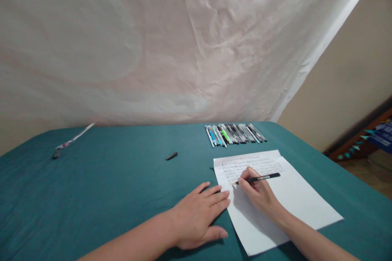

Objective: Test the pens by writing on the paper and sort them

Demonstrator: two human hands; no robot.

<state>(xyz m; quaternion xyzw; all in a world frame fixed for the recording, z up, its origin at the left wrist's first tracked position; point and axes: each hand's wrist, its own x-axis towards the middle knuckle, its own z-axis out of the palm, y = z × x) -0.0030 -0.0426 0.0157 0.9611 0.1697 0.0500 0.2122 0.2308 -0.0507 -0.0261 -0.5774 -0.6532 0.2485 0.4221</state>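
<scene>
My right hand [257, 191] grips a black pen [263, 178], its tip down on a white sheet of paper [294, 195]. Rows of small handwriting cover the upper part of the sheet, and the pen tip is near the left end of the lowest row. Flat on the table with fingers spread, my left hand [202, 214] has its fingertips at the paper's left edge. A small black pen cap [171, 156] lies on the cloth beyond my left hand.
A row of many pens [235, 133] lies side by side behind the paper. At the far left, a thin whitish strip with a dark end [69, 142] rests on the green tablecloth [122, 179]. A pale sheet [171, 49] hangs behind the table.
</scene>
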